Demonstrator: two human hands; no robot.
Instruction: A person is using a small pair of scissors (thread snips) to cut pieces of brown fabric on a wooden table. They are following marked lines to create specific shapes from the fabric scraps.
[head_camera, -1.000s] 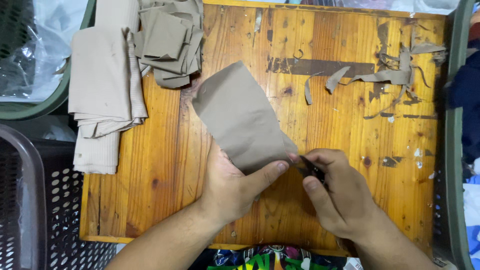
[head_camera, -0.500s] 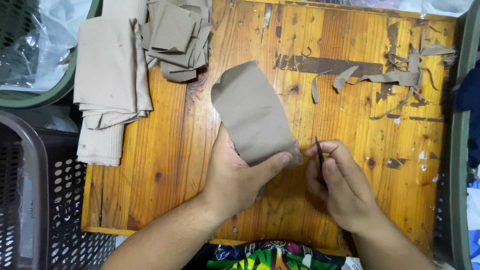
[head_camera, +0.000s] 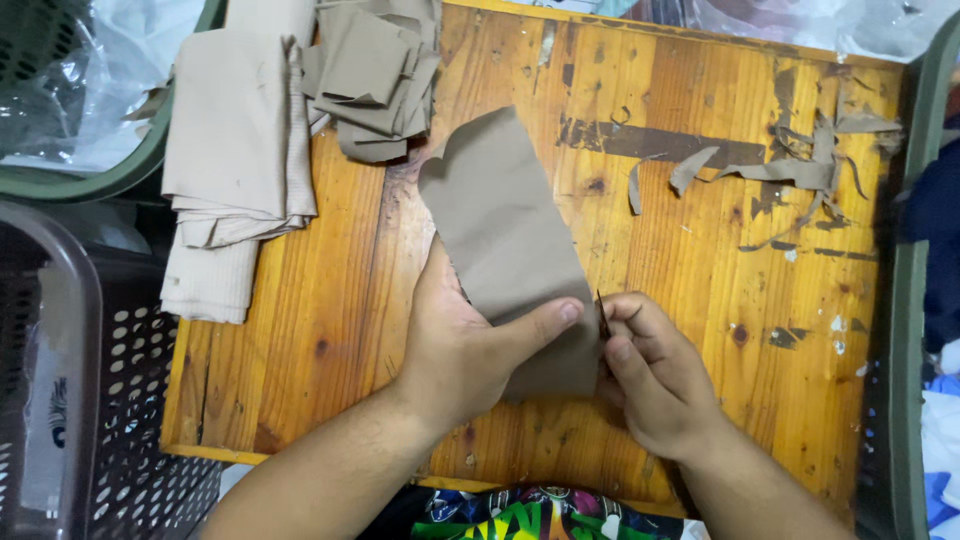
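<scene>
My left hand (head_camera: 460, 345) pinches a tan piece of fabric (head_camera: 505, 230) by its near edge, thumb on top, and the piece lies slanted over the wooden board (head_camera: 680, 240). My right hand (head_camera: 650, 375) sits right beside that edge and grips a small dark cutting tool (head_camera: 602, 318), whose tip touches the fabric's right side. Most of the tool is hidden inside the fist.
A folded stack of beige cloth (head_camera: 235, 150) and a pile of cut tan pieces (head_camera: 375, 75) lie at the board's far left. Tan scraps (head_camera: 790, 165) litter the far right. A dark perforated basket (head_camera: 90, 400) stands on the left, green bins (head_camera: 910, 300) at the sides.
The view has shifted a little. My right hand with the tool has moved slightly up along the fabric's right edge; my left hand keeps its pinch.
</scene>
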